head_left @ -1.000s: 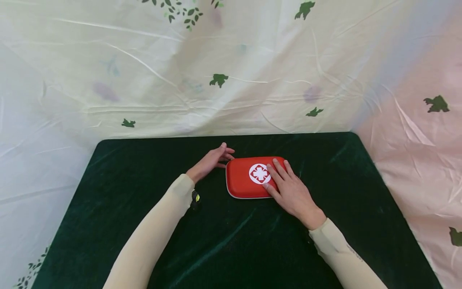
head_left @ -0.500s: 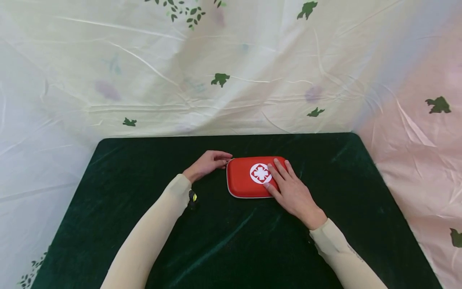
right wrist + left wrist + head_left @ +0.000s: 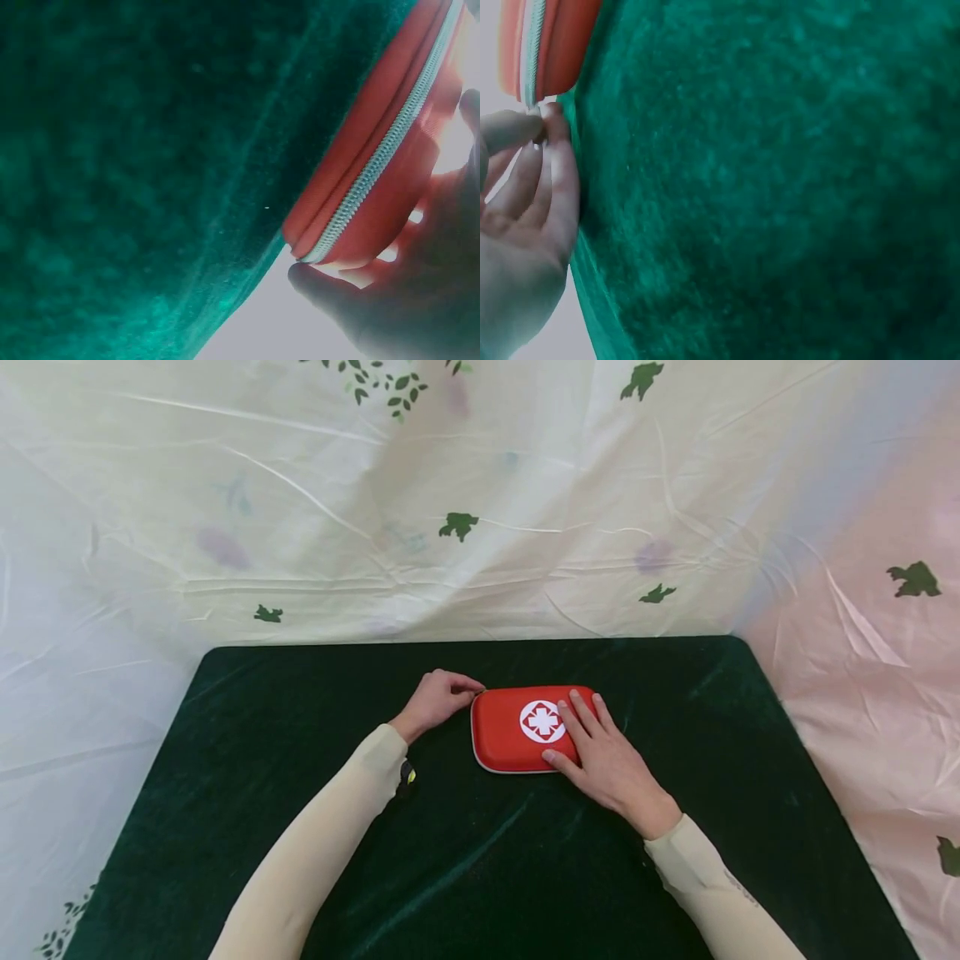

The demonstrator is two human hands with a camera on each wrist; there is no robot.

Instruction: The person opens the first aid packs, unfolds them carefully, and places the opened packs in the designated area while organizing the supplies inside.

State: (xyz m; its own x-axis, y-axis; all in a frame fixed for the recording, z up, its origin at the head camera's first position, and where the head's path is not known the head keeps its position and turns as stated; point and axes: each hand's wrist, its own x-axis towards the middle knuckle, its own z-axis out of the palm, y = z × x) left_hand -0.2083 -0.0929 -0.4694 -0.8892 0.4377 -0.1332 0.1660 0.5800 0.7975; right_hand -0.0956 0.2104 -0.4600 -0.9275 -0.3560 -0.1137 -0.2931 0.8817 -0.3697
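Left hand [image 3: 438, 696] pinches dark tab [image 3: 539, 138]; spread right hand [image 3: 613, 770] on red, rounded fabric case [image 3: 498, 727].
Best drawn level, right end pinned.

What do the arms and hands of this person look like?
The left sleeve and right sleeve are long and pale cream; the right one bears a faint dark marking. A small black item with a yellow-green patch shows beside the left cuff. The left hand and right hand wear no gloves.
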